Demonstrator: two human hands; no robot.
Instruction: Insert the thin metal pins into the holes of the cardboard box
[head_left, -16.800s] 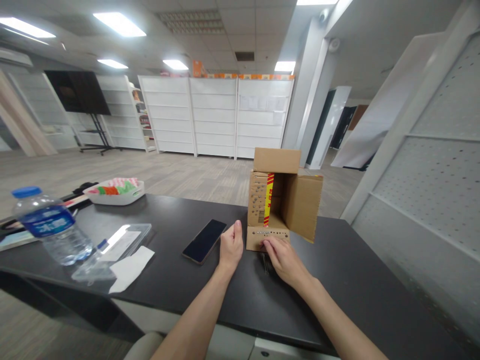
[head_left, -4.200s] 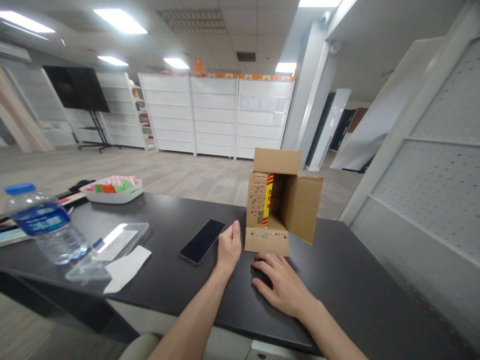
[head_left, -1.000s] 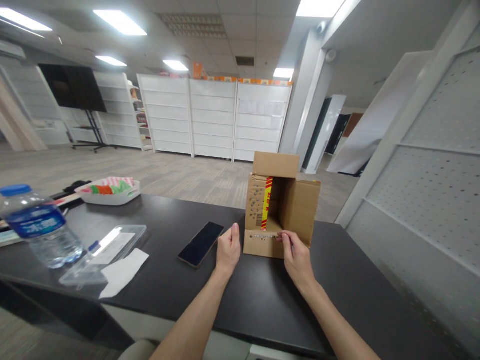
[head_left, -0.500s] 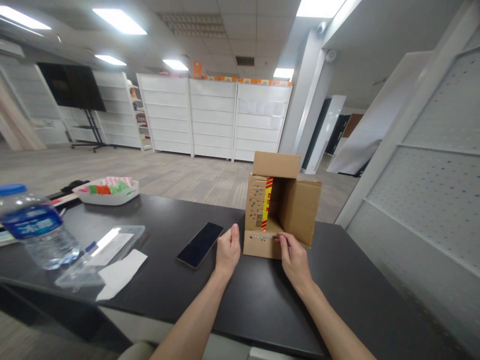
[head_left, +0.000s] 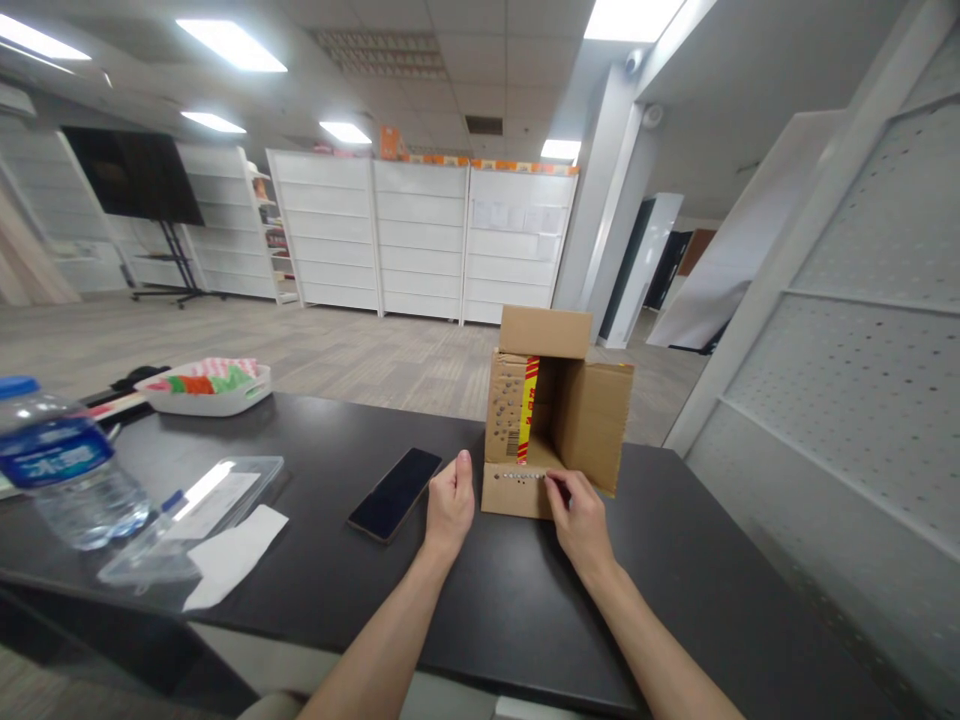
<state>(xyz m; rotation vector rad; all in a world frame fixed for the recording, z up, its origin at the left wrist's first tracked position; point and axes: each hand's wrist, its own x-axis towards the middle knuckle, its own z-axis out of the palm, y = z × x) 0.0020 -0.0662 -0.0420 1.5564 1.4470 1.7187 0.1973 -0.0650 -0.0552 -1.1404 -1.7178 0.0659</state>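
An open cardboard box (head_left: 592,415) stands on the black table, its mouth facing me and its flaps spread. Along its lower flap (head_left: 517,500) runs a row of small shiny studs (head_left: 521,476); more dark round spots dot its left flap. My right hand (head_left: 579,515) pinches with thumb and index finger at the right end of that row; whatever is between the fingertips is too small to make out. Left of the box, my left hand (head_left: 450,505) is curled closed with the thumb up, its contents hidden. A dark phone (head_left: 396,494) lies beside it.
On the left are a water bottle (head_left: 71,470), a clear plastic case (head_left: 217,505), a white paper piece (head_left: 236,560) and a white basket (head_left: 206,400) of coloured items. A perforated panel (head_left: 847,400) rises right of the table (head_left: 720,570).
My right hand stays at the row of studs on the lower flap, its fingers slightly shifted and more tightly pinched. My left hand keeps its closed pose. The view has turned slightly.
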